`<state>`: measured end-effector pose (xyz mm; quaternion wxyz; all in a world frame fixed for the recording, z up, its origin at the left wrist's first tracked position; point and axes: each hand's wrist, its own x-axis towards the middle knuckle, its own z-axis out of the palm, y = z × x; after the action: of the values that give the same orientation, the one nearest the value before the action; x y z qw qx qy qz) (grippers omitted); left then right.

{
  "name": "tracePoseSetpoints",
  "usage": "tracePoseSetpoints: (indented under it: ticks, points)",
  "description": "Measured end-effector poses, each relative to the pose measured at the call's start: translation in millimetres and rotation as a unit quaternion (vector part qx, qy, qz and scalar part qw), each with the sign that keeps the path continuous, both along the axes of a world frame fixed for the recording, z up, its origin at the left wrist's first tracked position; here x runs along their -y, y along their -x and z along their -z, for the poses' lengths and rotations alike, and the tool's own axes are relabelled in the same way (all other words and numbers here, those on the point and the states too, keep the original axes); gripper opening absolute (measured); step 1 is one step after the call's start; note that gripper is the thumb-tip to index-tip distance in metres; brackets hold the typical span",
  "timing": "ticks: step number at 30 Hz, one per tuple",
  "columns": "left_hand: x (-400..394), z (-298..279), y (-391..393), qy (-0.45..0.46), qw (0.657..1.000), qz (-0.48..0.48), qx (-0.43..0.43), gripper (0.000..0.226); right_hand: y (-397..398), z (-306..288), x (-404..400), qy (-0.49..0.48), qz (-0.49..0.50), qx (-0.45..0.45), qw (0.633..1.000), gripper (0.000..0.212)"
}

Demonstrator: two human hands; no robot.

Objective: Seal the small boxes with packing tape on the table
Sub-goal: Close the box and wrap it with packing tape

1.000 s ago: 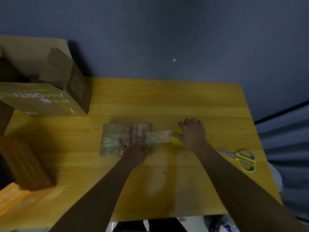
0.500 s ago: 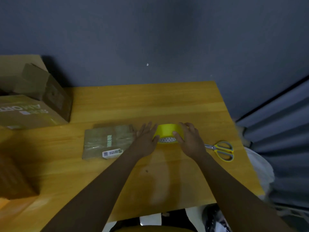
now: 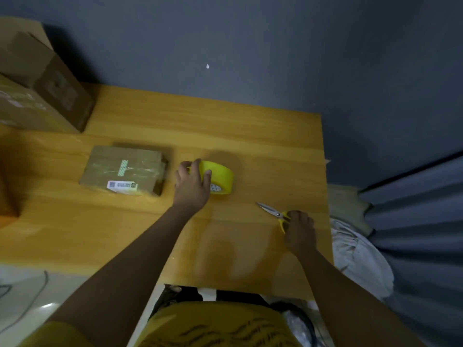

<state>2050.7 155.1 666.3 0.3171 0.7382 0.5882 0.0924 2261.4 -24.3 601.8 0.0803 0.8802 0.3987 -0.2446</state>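
A small flat cardboard box (image 3: 124, 169) lies on the wooden table (image 3: 225, 126), with shiny tape across its top and a white label on its near side. Just right of it stands a yellow roll of packing tape (image 3: 220, 176). My left hand (image 3: 191, 187) grips the roll, thumb and fingers curled over its top edge. Further right, near the table's right edge, lie scissors (image 3: 271, 212) with yellow handles. My right hand (image 3: 299, 229) is closed round those handles; the blades point to the upper left.
A large open cardboard carton (image 3: 42, 91) stands at the back left. Part of another brown box (image 3: 6, 196) shows at the left edge. The table ends at the right, beside a grey curtain (image 3: 413, 221) and white cloth (image 3: 358, 259). A dark wall lies behind.
My left hand left the box top and took the tape roll. My right hand let go of the roll and moved right onto the scissors' handles. The camera view shifted.
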Motion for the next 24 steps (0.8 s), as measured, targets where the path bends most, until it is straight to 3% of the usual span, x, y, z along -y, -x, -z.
tracePoseSetpoints:
  ticks: [4,7,10,16,24]
  points:
    - [5,0,0,0.011,1.000,-0.014,0.004,0.056,-7,1,-8,0.040,-0.089,0.058,0.994,0.035]
    - [2,-1,4,0.015,1.000,-0.012,0.017,0.053,-7,-1,-22,0.027,-0.107,0.033,0.993,0.037]
    - [-1,-3,9,0.015,1.000,-0.002,0.024,0.044,-1,-14,-39,-0.071,-0.032,-0.050,0.996,0.036]
    - [-11,0,23,0.003,0.997,0.006,0.072,0.033,19,-73,-110,-0.241,0.052,-0.152,0.957,0.028]
    - [-38,0,47,0.057,0.987,-0.037,0.144,0.025,63,-141,-228,-0.089,-0.174,-0.061,0.979,0.049]
